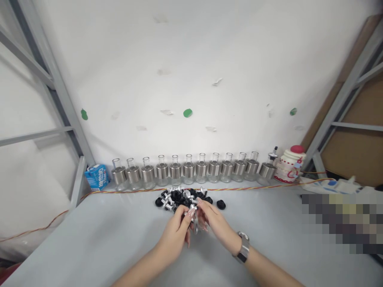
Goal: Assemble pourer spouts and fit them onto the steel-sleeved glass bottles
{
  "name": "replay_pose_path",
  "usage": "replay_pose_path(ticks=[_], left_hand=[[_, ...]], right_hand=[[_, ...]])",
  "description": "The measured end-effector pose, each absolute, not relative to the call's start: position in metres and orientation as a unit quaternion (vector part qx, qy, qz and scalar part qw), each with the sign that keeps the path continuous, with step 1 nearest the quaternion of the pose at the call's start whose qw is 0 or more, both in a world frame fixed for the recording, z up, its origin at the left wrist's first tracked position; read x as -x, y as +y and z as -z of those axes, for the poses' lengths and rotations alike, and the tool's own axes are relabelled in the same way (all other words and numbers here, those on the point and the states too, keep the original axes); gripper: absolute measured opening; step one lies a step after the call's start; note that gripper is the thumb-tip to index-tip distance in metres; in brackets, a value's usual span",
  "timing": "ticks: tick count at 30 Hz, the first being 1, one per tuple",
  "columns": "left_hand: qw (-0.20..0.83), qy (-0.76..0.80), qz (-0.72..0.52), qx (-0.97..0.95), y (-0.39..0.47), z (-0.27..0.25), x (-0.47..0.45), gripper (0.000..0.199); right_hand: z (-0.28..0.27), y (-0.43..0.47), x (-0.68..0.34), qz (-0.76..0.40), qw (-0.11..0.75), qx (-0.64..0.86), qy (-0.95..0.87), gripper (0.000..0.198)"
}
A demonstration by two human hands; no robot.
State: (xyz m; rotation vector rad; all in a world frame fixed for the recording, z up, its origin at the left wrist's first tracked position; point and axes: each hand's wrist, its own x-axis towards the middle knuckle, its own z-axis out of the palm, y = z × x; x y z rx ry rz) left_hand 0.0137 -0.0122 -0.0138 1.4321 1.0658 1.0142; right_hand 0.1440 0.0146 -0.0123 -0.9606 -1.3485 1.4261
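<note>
Low over the grey table, my left hand [176, 231] is closed, thumb and fingers pinching a small silver pourer part [193, 208]. My right hand [214, 219] meets it from the other side, its fingers bent around the same part. Most of the part is hidden by the fingers, and a silver disc-like piece shows just below them. Directly behind both hands lies a heap of loose silver pieces and black stoppers [179, 196]. One black stopper [221, 204] rests apart, to the right of the heap.
Several glass bottles with metal bands [188, 170] stand in a row along the wall. The rightmost bottle [267, 170] carries a black-and-silver pourer. A blue carton [97, 177] is at left; a cake-shaped jar [289, 165] at right. A twisted wire [137, 191] crosses the table [119, 231].
</note>
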Motion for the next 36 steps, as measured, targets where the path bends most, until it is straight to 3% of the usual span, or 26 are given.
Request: replay_pose_path(ticks=[7,20,28,36], left_hand=[[0.487,0.442,-0.402,-0.637,-0.024,0.009,-0.018,0.026],[0.786,0.352,-0.373,-0.345,-0.019,-0.001,-0.022,0.048],[0.693,0.386,-0.452,-0.41,-0.01,-0.007,-0.012,0.04],[0.666,0.418,-0.461,-0.411,-0.007,-0.005,-0.011,0.033]], right_hand=[[0.015,0.008,-0.143,-0.472,0.496,0.427,-0.591,0.035],[0.015,0.004,-0.14,-0.307,0.523,0.469,-0.643,0.036],[-0.004,0.007,-0.163,-0.347,0.475,0.406,-0.7,0.02],[-0.001,0.007,-0.162,-0.326,0.445,0.381,-0.742,0.021]])
